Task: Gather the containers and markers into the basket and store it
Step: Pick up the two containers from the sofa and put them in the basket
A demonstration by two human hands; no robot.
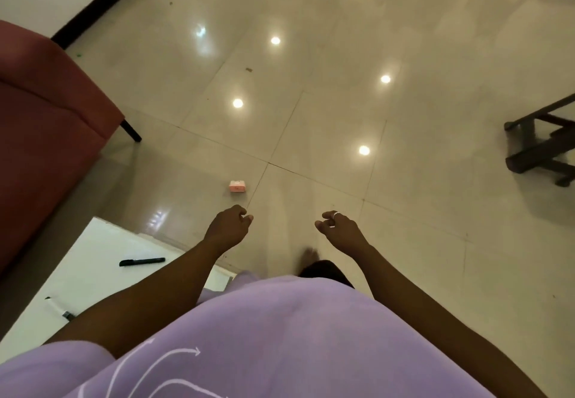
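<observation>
A black marker lies on a white board on the floor at my lower left. A second, white-barrelled marker lies near the board's lower edge, partly hidden by my left arm. A small pink container rests on the floor tiles just beyond my hands. My left hand hangs over the floor with its fingers loosely curled and nothing in it. My right hand, with a ring on one finger, is also loosely curled and holds nothing. No basket is in view.
A red upholstered chair with a dark leg stands at the left. A dark wooden stool or table frame stands at the right edge. Glossy cream floor tiles reflect ceiling lights. My foot shows below my hands.
</observation>
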